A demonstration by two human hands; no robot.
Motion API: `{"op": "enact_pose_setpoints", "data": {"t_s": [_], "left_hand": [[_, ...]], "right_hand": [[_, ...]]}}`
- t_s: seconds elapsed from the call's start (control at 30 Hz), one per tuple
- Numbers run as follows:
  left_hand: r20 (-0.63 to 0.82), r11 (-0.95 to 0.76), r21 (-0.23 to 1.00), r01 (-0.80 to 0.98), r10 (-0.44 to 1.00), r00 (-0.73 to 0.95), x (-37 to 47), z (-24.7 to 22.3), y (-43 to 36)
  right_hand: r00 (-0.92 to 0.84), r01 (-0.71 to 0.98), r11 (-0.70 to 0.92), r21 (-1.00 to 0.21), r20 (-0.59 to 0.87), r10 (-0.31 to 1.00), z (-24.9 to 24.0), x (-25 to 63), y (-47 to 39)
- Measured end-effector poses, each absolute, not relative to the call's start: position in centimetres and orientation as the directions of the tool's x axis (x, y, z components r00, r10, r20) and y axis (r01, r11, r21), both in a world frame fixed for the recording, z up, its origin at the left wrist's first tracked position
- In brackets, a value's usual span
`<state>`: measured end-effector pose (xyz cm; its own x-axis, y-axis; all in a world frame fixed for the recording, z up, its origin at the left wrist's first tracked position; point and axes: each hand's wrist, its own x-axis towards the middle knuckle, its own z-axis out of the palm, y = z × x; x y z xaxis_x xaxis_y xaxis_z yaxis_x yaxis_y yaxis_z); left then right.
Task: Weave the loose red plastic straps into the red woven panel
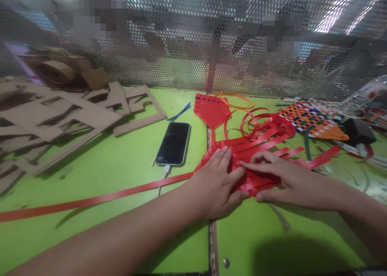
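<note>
Red flat strips lie woven into a piece [250, 179] on the green table, with loose strip ends fanning out to the right. My left hand [216, 183] rests flat on the left part of this weave, its fingers stretched out. On the weave's right part is my right hand [281, 179], index finger reaching over the strips and thumb apart near the lower edge. What lies under my palms is hidden. One long red strip [99, 199] runs from the weave to the table's left side. Beyond the weave lies a red pointed piece [211, 111] with a blue dashed band.
A phone [173, 144] with a white cable [166, 171] lies left of the weave. Cardboard frames [90, 123] are heaped at the left. Coiled red strips [256, 123], an orange-white-blue woven piece [314, 117] and a black block [359, 131] sit at the right. Perforated metal mesh [181, 58] stands behind.
</note>
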<state>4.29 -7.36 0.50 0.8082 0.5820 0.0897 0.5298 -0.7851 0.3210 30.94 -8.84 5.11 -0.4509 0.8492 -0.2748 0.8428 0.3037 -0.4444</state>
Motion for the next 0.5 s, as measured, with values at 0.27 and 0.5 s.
{"op": "enact_pose_setpoints", "data": {"t_s": [0.27, 0.5], "left_hand": [[0.082, -0.791, 0.312, 0.527, 0.575, 0.814, 4.4, 0.7, -7.3], [0.086, -0.791, 0.319, 0.522, 0.572, 0.815, 4.5, 0.8, -7.3]], "right_hand": [[-0.416, 0.856, 0.275, -0.439, -0.266, 0.870, 4.9, 30.4, -8.5], [-0.425, 0.867, 0.313, -0.387, -0.251, 0.869, 4.7, 29.8, -8.4]]}}
